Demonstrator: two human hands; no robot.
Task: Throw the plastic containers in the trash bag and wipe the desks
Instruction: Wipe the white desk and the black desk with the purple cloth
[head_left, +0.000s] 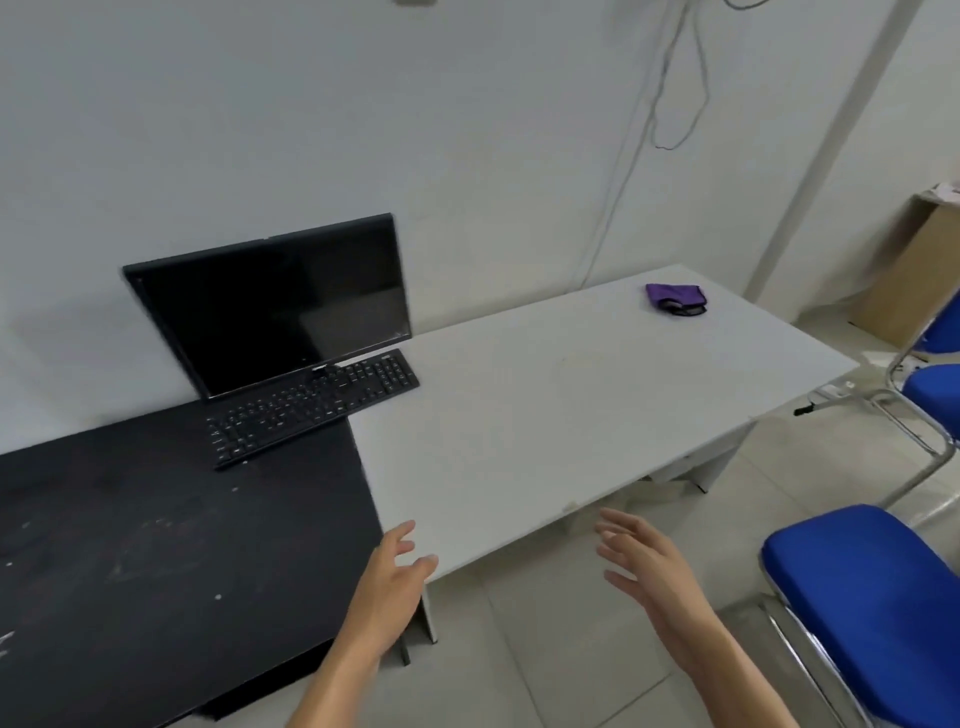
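Hands: your left hand (397, 569) and right hand (641, 558) spread, empty, at white desk's (545, 415) near edge | containers, bag unseen | step: wiping, likely | next: fetch crumpled purple cloth (675, 299), far right

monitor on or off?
Off, it seems: the monitor screen is uniformly black, showing only faint reflections. Sleep mode cannot be ruled out.

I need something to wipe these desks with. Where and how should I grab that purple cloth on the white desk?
Pinch the purple cloth from above at its raised, bunched middle. It lies crumpled and loose on the white desk, nothing beside it; the right hand is on its side.
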